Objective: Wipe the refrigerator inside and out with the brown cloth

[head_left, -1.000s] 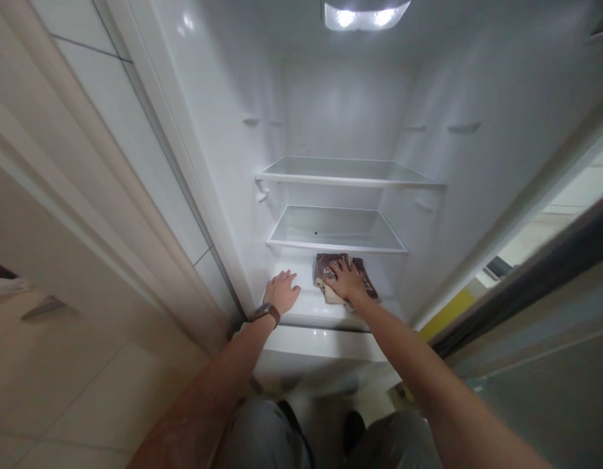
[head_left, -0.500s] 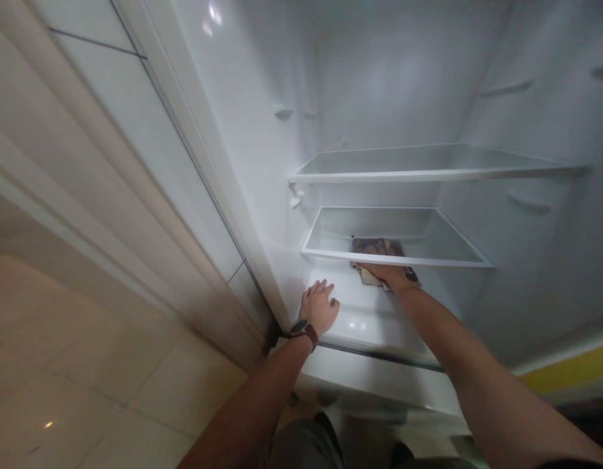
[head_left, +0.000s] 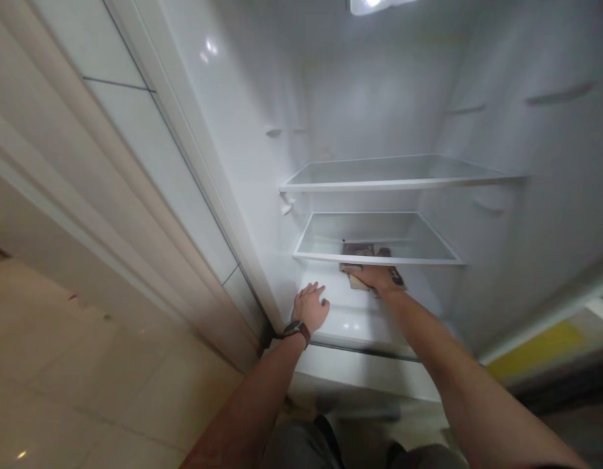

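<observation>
I look into an open white fridge. My right hand [head_left: 377, 277] reaches under the lower glass shelf [head_left: 379, 258] and presses flat on a dark brown patterned cloth [head_left: 363, 249] that lies on the bottom ledge [head_left: 350, 319]; the fingers are partly hidden by the shelf edge. My left hand [head_left: 310, 307], with a brown watch at the wrist, rests open and flat on the same ledge near the fridge's left wall.
A second glass shelf [head_left: 399, 182] sits higher up. The fridge's left wall [head_left: 243, 143] and a white panel stand at the left, a tiled floor [head_left: 86, 391] below. A yellow strip [head_left: 531, 348] shows at the lower right. My knees are under the ledge.
My right hand has pushed the cloth deeper, from the front of the ledge to beneath the lower glass shelf. The left hand stays planted. The view has swung left and closer.
</observation>
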